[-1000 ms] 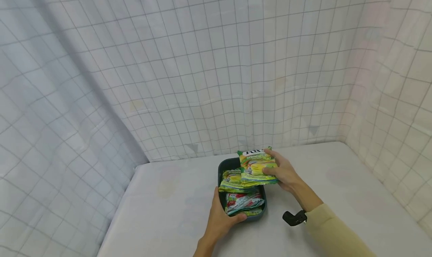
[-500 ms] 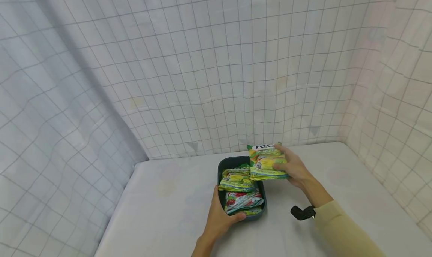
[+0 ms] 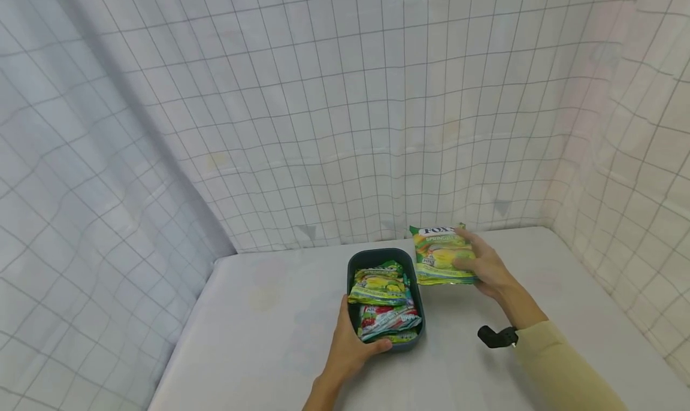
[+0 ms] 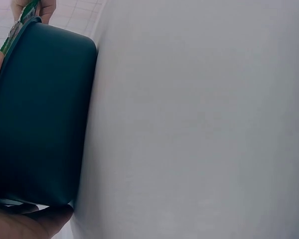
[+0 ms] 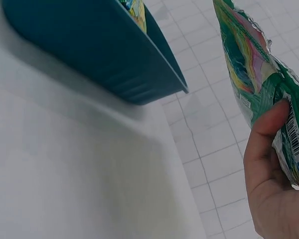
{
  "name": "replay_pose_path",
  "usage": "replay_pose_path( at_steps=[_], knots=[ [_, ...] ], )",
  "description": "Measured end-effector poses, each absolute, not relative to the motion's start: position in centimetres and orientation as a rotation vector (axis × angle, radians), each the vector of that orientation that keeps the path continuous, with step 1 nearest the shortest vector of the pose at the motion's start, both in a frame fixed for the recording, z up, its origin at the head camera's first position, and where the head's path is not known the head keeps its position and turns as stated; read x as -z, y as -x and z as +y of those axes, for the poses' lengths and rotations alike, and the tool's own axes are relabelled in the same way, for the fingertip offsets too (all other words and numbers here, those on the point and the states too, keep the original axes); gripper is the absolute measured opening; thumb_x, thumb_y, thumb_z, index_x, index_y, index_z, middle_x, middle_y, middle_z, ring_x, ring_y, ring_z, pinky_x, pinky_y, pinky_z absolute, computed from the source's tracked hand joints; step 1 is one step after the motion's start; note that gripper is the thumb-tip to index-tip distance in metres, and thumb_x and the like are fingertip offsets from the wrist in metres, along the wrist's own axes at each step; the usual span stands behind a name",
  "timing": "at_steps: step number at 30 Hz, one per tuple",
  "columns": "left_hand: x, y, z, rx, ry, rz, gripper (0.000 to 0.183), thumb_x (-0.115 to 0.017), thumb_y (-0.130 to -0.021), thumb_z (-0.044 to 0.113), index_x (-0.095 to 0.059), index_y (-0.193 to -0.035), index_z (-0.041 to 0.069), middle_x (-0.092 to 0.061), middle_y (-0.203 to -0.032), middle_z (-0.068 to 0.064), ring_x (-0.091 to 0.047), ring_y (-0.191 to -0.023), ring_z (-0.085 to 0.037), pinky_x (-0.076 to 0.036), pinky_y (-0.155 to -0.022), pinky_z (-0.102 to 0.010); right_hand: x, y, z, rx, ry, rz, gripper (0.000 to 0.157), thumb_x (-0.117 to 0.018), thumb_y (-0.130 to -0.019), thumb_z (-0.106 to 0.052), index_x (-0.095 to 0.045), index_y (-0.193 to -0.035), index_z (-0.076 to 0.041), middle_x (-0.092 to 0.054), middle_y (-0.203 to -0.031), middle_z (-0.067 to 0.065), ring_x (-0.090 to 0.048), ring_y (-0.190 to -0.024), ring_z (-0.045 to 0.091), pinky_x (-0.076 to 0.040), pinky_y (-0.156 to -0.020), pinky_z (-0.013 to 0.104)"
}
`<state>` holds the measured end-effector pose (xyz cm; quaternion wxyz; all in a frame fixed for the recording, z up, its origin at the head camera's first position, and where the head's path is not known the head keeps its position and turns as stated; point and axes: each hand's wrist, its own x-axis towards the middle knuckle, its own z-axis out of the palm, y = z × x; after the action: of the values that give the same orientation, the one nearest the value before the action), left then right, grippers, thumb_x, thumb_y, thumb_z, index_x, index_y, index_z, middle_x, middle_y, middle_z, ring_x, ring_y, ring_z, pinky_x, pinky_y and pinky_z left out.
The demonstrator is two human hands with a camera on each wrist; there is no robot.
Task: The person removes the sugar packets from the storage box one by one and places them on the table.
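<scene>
My right hand [image 3: 487, 271] pinches a green and yellow packet of Fox's candy [image 3: 435, 256] by its right side, thumb on the front. The packet is held up just right of a dark green plastic bin [image 3: 421, 315], its printed front facing the head camera. In the right wrist view the packet's back [image 5: 261, 74] shows a barcode. My left hand [image 3: 349, 352] grips the near left corner of the bin, fingers along the left side and thumb at the front rim. Inside lie a yellow-green packet [image 3: 380, 287] and a red and white packet [image 3: 387, 321].
The bin stands on a table with a white cover [image 3: 269, 333]. White grid-patterned curtains [image 3: 345, 129] hang behind the table and on both sides. A black strap-mounted device [image 3: 497, 337] sits at my right wrist by the yellow sleeve [image 3: 560, 363].
My right hand has carried the candy packet rightward, from over the bin to beside it, uncovering more of the bin's contents. The left hand keeps its hold on the bin.
</scene>
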<state>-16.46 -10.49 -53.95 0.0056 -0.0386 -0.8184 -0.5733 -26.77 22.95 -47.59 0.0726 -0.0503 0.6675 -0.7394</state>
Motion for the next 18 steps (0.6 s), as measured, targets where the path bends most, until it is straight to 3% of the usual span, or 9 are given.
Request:
replay_pose_path(
  at_steps=[7,12,18],
  knots=[
    [53.8,16.7,-10.5,1.786,0.132,-2.566,0.135,-0.095,-0.069,0.042,-0.006,-0.164,0.009,-0.028,-0.163,-0.015,-0.029,-0.148,-0.035,-0.029,-0.115,-0.058,48.5,26.8,24.5,2.207,0.148,2.02,0.087,-0.058,-0.095,0.009,-0.014,-0.165,-0.018,-0.031,-0.15,0.028,-0.062,-0.099,0.019,-0.056,-0.081,0.031],
    [53.5,16.7,-10.6,1.741,0.121,-2.589,0.136,-0.096,-0.067,0.043,-0.007,-0.163,0.007,-0.026,-0.164,-0.018,-0.027,-0.149,-0.038,-0.028,-0.115,-0.059,49.2,26.7,25.0,2.198,0.157,2.003,0.089,-0.059,-0.095,0.007,-0.012,-0.165,-0.018,-0.022,-0.158,0.025,-0.061,-0.1,0.019,-0.056,-0.082,0.031],
    [53.8,16.7,-10.8,1.758,0.157,-2.561,0.134,-0.097,-0.067,0.042,-0.01,-0.163,0.01,-0.035,-0.16,-0.012,-0.033,-0.146,-0.033,-0.03,-0.115,-0.058,50.2,26.7,25.0,2.188,0.156,1.976,0.088,-0.059,-0.096,0.006,-0.011,-0.165,-0.017,-0.024,-0.156,0.027,-0.062,-0.098,0.019,-0.056,-0.08,0.032]
  ],
)
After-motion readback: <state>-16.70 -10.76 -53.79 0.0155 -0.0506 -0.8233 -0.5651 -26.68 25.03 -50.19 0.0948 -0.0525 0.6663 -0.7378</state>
